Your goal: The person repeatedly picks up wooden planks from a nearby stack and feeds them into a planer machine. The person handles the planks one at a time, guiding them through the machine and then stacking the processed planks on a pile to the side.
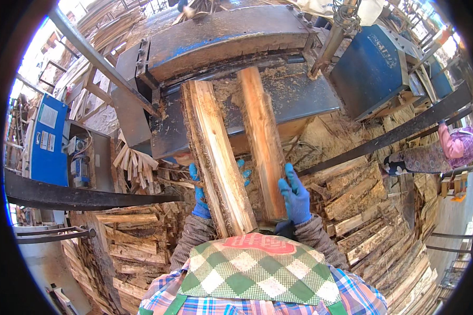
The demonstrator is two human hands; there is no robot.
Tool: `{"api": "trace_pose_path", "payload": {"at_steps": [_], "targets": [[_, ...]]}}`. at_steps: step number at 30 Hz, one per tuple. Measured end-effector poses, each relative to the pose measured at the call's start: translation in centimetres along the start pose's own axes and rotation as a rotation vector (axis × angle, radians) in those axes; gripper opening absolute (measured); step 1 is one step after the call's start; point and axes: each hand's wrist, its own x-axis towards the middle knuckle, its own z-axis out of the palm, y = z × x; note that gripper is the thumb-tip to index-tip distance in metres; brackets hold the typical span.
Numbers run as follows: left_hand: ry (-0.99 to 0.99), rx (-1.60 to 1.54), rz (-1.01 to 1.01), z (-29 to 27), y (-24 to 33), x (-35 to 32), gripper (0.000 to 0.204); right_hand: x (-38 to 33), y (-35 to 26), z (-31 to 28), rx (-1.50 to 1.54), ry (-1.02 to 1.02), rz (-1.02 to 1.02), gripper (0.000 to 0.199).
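Two rough bark-edged wooden slabs lie side by side, their far ends on the machine's dark metal table (305, 107). Around the left slab (223, 163), my left hand (201, 197), in a blue glove, closes from below. Its fingertips show at both edges, while the palm is hidden under the wood. A strip of bark-covered wood runs along that slab's left side. By the reddish right slab (263, 142), my right hand (297, 199), also blue-gloved, has its visible fingers stretched out and apart at the right edge. Both slabs' near ends reach toward my checked apron (257, 270).
The machine's wide metal housing (226, 39) spans the far side. A blue cabinet (376, 71) stands at right, a blue control box (50, 139) at left. Dark curved bars (389, 131) flank me. Stacked wood (389, 236) lies on both sides. Another person (446, 149) is at far right.
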Motion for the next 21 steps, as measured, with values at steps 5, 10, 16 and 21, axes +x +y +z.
{"api": "trace_pose_path", "payload": {"at_steps": [5,10,16,21], "targets": [[-0.442,-0.114,-0.053,-4.9,0.3,6.0,0.122,5.8,-5.2,-0.9,-0.107,0.069,0.020,0.061],[-0.163,-0.038,-0.034,-4.5,0.8,8.6,0.120,9.4,-6.1,-4.6,-0.144,0.039,0.011,0.061],[-0.023,0.072,0.029,-4.1,1.0,9.1,0.115,12.3,-5.1,-6.8,-0.088,0.032,0.012,0.057],[0.148,0.257,0.247,-8.5,1.3,7.7,0.103,16.3,-2.7,-4.6,-0.699,0.404,-0.343,0.043]]}}
